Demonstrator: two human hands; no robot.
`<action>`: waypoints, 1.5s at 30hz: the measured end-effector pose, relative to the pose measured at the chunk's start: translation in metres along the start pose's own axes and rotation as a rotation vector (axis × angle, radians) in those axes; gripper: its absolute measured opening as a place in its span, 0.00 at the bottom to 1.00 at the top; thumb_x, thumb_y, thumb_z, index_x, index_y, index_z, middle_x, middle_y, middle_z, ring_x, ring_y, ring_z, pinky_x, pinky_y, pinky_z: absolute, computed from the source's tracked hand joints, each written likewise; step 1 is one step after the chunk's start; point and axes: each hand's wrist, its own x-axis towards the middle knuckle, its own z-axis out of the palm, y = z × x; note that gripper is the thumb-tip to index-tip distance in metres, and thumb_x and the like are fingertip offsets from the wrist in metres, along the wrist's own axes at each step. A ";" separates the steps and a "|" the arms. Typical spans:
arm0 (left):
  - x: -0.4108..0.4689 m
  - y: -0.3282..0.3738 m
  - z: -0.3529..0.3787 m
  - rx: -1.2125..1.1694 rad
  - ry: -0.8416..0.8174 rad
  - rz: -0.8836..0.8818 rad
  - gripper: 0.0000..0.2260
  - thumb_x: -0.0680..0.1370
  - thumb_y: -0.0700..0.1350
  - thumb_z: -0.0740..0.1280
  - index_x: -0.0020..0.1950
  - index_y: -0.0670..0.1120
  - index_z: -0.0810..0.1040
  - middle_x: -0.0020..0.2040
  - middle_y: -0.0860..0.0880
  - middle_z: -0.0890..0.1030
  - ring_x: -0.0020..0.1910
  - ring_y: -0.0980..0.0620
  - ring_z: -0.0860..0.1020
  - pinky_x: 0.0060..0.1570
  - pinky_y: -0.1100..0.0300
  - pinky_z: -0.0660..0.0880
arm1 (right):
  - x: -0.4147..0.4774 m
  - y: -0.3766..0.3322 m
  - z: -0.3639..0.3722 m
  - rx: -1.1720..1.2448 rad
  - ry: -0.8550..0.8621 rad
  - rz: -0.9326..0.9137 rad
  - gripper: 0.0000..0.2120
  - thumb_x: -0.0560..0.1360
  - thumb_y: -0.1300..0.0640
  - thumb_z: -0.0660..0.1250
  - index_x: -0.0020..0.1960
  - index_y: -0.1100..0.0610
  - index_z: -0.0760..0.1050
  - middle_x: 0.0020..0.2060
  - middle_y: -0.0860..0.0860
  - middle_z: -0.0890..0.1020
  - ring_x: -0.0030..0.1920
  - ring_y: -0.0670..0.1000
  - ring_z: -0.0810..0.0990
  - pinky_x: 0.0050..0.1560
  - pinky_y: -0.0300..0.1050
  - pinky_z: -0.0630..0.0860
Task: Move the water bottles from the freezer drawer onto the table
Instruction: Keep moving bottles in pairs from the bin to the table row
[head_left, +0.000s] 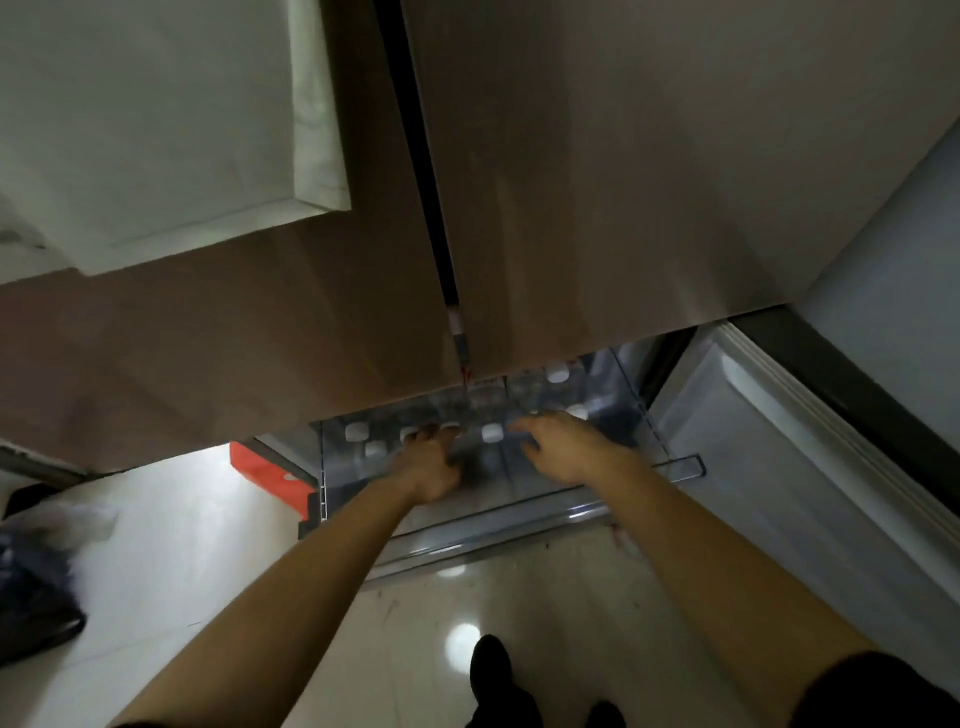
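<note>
Lower left there's a dark bag (36, 587) on the floor, then the clear freezer drawer (509, 519) pulled out mid-frame. The water bottles (491, 433) stand upright in it, white caps up, so I'd grab from above. The left hand (428, 462) is nearest, fingertips at the caps, but it's too blurry to tell if it's gripping. The right hand (566, 447) hovers, fingers spread, holding nothing.
</note>
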 end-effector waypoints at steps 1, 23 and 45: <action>0.009 -0.007 0.002 -0.003 -0.024 0.000 0.30 0.78 0.46 0.64 0.79 0.52 0.59 0.79 0.43 0.59 0.76 0.38 0.60 0.73 0.45 0.62 | 0.009 -0.002 0.005 0.000 -0.032 0.004 0.23 0.80 0.59 0.60 0.74 0.47 0.67 0.70 0.57 0.72 0.63 0.60 0.76 0.61 0.56 0.76; 0.013 -0.016 0.021 -0.059 -0.256 0.054 0.19 0.83 0.51 0.60 0.74 0.60 0.68 0.74 0.50 0.70 0.70 0.47 0.70 0.70 0.55 0.66 | 0.023 -0.012 0.024 -0.051 -0.481 0.049 0.31 0.78 0.65 0.60 0.76 0.42 0.64 0.78 0.53 0.62 0.74 0.58 0.66 0.74 0.51 0.65; -0.112 0.021 -0.039 -0.264 0.354 0.051 0.24 0.69 0.40 0.75 0.62 0.51 0.72 0.60 0.44 0.77 0.60 0.40 0.73 0.59 0.50 0.72 | -0.080 -0.032 -0.050 -0.049 0.177 -0.107 0.17 0.73 0.53 0.73 0.54 0.39 0.68 0.49 0.49 0.77 0.51 0.57 0.78 0.47 0.49 0.76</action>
